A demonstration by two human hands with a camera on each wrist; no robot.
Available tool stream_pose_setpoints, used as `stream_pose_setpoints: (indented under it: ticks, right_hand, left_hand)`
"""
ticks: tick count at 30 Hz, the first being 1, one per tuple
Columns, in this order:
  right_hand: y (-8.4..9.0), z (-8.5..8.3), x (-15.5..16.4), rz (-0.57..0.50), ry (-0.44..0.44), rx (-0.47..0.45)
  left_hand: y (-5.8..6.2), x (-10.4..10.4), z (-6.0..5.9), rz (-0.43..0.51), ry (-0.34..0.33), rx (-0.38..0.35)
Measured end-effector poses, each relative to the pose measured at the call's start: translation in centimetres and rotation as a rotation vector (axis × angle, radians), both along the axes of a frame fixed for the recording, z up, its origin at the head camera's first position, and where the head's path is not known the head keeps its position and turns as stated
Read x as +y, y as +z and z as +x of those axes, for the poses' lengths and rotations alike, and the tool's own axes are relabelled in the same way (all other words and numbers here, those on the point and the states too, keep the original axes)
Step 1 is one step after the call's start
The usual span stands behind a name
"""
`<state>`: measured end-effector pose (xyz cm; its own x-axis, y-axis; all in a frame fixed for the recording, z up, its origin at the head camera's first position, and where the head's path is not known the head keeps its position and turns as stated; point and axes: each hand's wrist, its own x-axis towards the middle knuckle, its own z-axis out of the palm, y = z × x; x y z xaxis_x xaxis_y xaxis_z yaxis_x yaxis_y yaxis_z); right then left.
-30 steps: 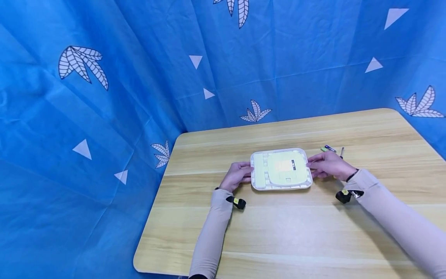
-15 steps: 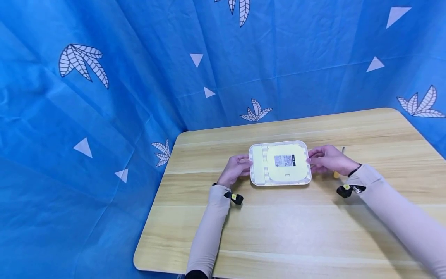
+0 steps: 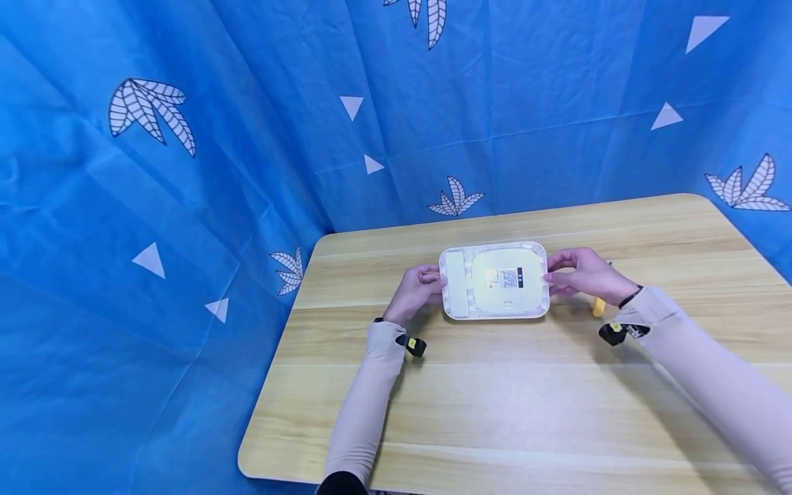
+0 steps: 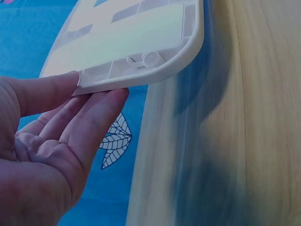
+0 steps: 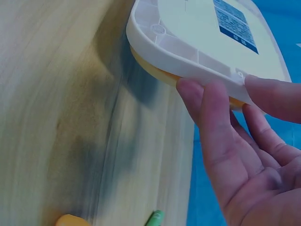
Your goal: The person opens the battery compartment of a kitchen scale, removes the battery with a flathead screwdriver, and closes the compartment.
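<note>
A white, flat, rounded-rectangle device [image 3: 507, 283] is held above the table with its ribbed back and printed label towards the head camera. My left hand [image 3: 413, 294] pinches its left edge; in the left wrist view, the thumb lies on the rim and the fingers are underneath. At the opposite edge, my right hand [image 3: 581, 275] grips it with thumb on top and fingertips below. The right wrist view shows a yellowish face on the device's [image 5: 207, 61] underside. That downward face is mostly hidden.
A screwdriver-like tool with a yellow handle [image 3: 598, 307] lies on the wooden table [image 3: 495, 399] beneath my right wrist, partly covered. In the right wrist view, a green-tipped item [image 5: 155, 218] lies near the bottom. A blue curtain [image 3: 247, 137] surrounds the table.
Both hands have raised the device or moved it away from me, with a slight shift left. More of the yellow handle shows now, while the pen near my right hand has become hidden.
</note>
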<state>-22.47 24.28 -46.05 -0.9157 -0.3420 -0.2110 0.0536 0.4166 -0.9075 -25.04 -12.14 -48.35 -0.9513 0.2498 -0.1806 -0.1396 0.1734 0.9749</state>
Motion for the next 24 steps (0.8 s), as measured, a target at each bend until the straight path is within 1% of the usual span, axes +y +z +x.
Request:
stream_pose_setpoints:
  ticks: [4, 8, 14, 17, 19, 24]
  right_hand:
    - [0.59, -0.02, -0.28, 0.009, -0.015, 0.013]
    - [0.78, -0.1, -0.43, 0.004, -0.023, 0.041]
    - [0.74, -0.04, -0.52, -0.027, -0.044, 0.146]
    - [0.9, 0.05, -0.65, -0.046, -0.045, 0.204]
    - [0.99, 0.09, -0.68, -0.031, -0.036, 0.236]
    - [1.14, 0.29, -0.7, 0.097, -0.028, 0.268]
  left_hand:
    - [0.03, -0.21, -0.32, -0.015, -0.01, 0.057]
    - [0.09, -0.44, -0.54, -0.057, -0.021, 0.122]
    - [0.33, -0.46, -0.53, -0.154, -0.051, 0.264]
    - [0.47, -0.44, -0.46, -0.177, -0.063, 0.313]
    - [0.51, -0.44, -0.42, -0.187, -0.065, 0.336]
    - [0.51, -0.49, -0.32, -0.226, -0.06, 0.404]
